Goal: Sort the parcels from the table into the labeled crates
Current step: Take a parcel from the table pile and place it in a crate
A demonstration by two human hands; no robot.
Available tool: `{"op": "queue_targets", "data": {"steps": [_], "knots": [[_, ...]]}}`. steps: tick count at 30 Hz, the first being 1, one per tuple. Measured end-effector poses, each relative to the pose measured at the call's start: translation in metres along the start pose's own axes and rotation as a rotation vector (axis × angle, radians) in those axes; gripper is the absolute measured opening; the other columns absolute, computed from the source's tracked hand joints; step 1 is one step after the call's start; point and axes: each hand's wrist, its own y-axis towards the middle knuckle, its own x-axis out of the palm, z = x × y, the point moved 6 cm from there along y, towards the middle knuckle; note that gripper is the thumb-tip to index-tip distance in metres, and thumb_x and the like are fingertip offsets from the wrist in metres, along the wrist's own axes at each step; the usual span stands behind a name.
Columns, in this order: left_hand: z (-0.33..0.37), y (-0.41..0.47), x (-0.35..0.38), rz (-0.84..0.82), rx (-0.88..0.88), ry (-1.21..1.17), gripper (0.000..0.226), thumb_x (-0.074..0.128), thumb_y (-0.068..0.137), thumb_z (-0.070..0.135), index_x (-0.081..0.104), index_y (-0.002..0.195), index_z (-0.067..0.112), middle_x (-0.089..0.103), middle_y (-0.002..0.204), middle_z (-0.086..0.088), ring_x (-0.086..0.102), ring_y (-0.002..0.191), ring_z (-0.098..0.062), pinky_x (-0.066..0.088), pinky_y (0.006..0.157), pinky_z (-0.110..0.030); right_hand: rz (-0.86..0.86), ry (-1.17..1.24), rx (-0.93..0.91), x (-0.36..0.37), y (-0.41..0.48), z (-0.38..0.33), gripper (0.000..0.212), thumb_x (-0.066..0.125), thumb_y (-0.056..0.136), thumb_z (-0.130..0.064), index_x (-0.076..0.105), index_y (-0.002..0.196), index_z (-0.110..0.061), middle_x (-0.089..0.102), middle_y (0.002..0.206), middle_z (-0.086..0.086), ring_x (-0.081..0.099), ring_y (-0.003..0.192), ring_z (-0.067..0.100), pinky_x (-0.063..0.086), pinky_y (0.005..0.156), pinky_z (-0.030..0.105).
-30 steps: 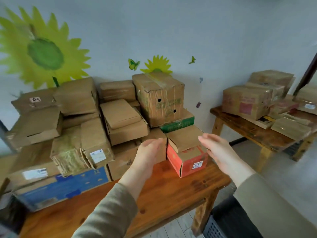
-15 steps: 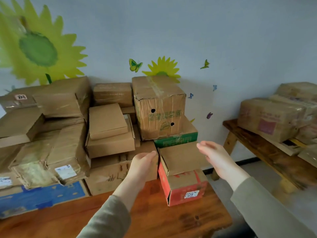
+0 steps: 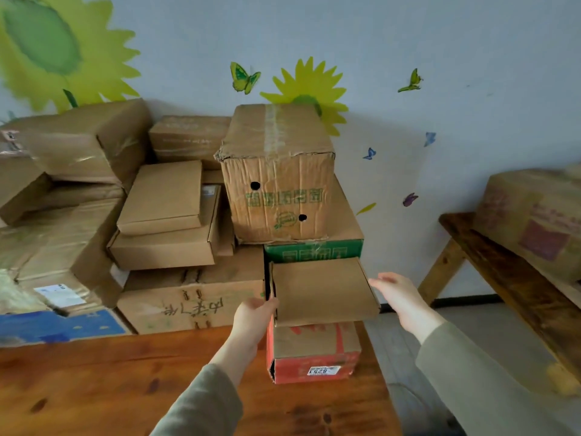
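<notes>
Head view | parcels (image 3: pixel 276 190) crowd table (image 3: pixel 94 388), no crate seen: seems early stage | left hand (image 3: pixel 253 316) touching flat box (image 3: pixel 320 291), grip unclear | right hand (image 3: pixel 399 297) wide beside

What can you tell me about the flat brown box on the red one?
The flat brown box is plain cardboard, shallow and closed, lying level on the red box at the table's right end, before a green box. The left hand touches its near-left corner; the right hand hovers open beside its right edge.
</notes>
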Motion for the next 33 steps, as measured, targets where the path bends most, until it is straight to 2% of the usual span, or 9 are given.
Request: {"op": "queue_targets", "data": {"steps": [5, 14, 18, 19, 21, 22, 27, 31, 33], "knots": [[-0.012, 0.016, 0.009, 0.015, -0.030, 0.101, 0.020, 0.057, 0.091, 0.019, 0.050, 0.073, 0.011, 0.049, 0.081, -0.011, 0.044, 0.074, -0.021, 0.034, 0.065, -0.028, 0.000, -0.044, 0.088, 0.002, 0.020, 0.025, 0.048, 0.051, 0.096, -0.009, 0.039, 0.141, -0.004, 0.038, 0.146, 0.013, 0.039, 0.131, 0.028, 0.032, 0.103, 0.033], [-0.016, 0.023, 0.018, 0.063, -0.032, 0.150, 0.031, 0.055, 0.089, 0.005, 0.052, 0.061, 0.018, 0.052, 0.071, -0.003, 0.047, 0.075, -0.022, 0.037, 0.073, -0.026, -0.067, 0.023, 0.156, 0.010, 0.030, 0.040, 0.045, 0.050, 0.096, -0.007, 0.040, 0.140, -0.004, 0.046, 0.139, 0.016, 0.045, 0.124, 0.031, 0.040, 0.102, 0.040], [-0.011, 0.018, 0.019, 0.076, -0.005, 0.090, 0.015, 0.057, 0.089, 0.005, 0.059, 0.076, 0.012, 0.055, 0.074, 0.002, 0.047, 0.068, -0.011, 0.040, 0.071, -0.025, -0.046, 0.063, 0.145, 0.002, 0.027, 0.036, 0.044, 0.052, 0.095, -0.007, 0.042, 0.137, -0.004, 0.046, 0.138, 0.016, 0.045, 0.125, 0.031, 0.039, 0.103, 0.041], [-0.006, 0.014, 0.020, 0.079, 0.012, 0.077, 0.007, 0.058, 0.089, 0.006, 0.065, 0.089, 0.007, 0.062, 0.085, -0.002, 0.052, 0.075, -0.013, 0.040, 0.074, -0.024, -0.035, 0.072, 0.137, -0.001, 0.026, 0.034, 0.043, 0.053, 0.094, -0.007, 0.044, 0.136, -0.004, 0.046, 0.138, 0.016, 0.045, 0.125, 0.031, 0.039, 0.104, 0.043], [-0.002, 0.009, 0.018, 0.097, 0.029, 0.072, 0.029, 0.058, 0.089, 0.007, 0.063, 0.117, 0.001, 0.064, 0.113, -0.010, 0.056, 0.098, -0.021, 0.039, 0.082, -0.024, -0.021, 0.091, 0.120, -0.006, 0.021, 0.029, 0.043, 0.055, 0.093, -0.007, 0.045, 0.135, -0.003, 0.046, 0.137, 0.016, 0.045, 0.125, 0.031, 0.040, 0.104, 0.045], [0.000, 0.007, 0.017, 0.102, 0.036, 0.072, 0.033, 0.058, 0.090, 0.007, 0.060, 0.122, 0.000, 0.062, 0.118, -0.012, 0.055, 0.104, -0.023, 0.039, 0.083, -0.024, -0.019, 0.101, 0.110, -0.007, 0.018, 0.025, 0.043, 0.056, 0.093, -0.008, 0.046, 0.135, -0.003, 0.047, 0.137, 0.016, 0.045, 0.124, 0.031, 0.040, 0.104, 0.046], [0.009, -0.008, 0.001, 0.060, 0.066, 0.020, 0.027, 0.055, 0.090, 0.006, 0.060, 0.116, 0.000, 0.065, 0.104, -0.011, 0.062, 0.094, -0.023, 0.054, 0.079, -0.033, -0.047, 0.103, 0.049, -0.007, -0.006, 0.006, 0.039, 0.057, 0.093, -0.012, 0.048, 0.131, -0.005, 0.050, 0.120, 0.010, 0.046, 0.105, 0.021, 0.044, 0.094, 0.038], [0.022, -0.023, -0.026, 0.054, 0.137, -0.035, 0.019, 0.056, 0.090, 0.003, 0.062, 0.108, 0.002, 0.064, 0.096, -0.009, 0.061, 0.083, -0.015, 0.052, 0.061, -0.017, -0.068, 0.110, -0.019, 0.001, -0.024, -0.014, 0.038, 0.056, 0.094, -0.013, 0.049, 0.130, -0.005, 0.052, 0.118, 0.011, 0.050, 0.100, 0.021, 0.046, 0.084, 0.035], [0.026, -0.030, -0.045, 0.065, 0.172, -0.032, 0.019, 0.057, 0.090, 0.004, 0.062, 0.109, 0.002, 0.064, 0.096, -0.008, 0.061, 0.086, -0.016, 0.053, 0.065, -0.017, -0.080, 0.106, -0.051, 0.010, -0.036, -0.024, 0.037, 0.057, 0.094, -0.015, 0.050, 0.129, -0.006, 0.053, 0.118, 0.010, 0.051, 0.101, 0.022, 0.047, 0.084, 0.035]]}}
